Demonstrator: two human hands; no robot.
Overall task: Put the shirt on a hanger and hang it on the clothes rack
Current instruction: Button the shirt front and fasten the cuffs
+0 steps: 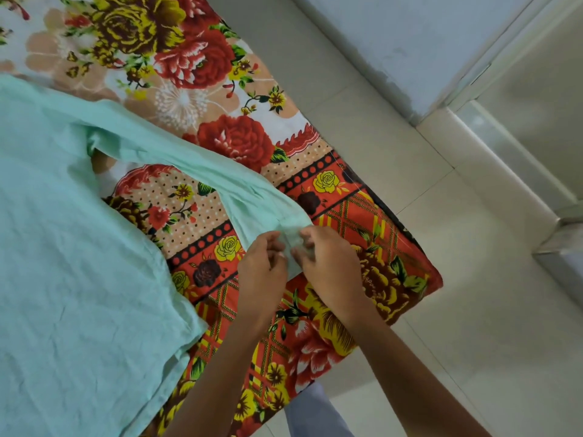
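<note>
In the head view a pale green shirt lies spread flat over the left part of a bed covered by a flowered sheet, its long sleeve stretched out toward the bed's near right corner. At the sleeve's cuff the left hand and the right hand sit side by side, each with fingers curled and pinching the cuff cloth. Beyond the bed's right edge runs a pale tiled floor.
</note>
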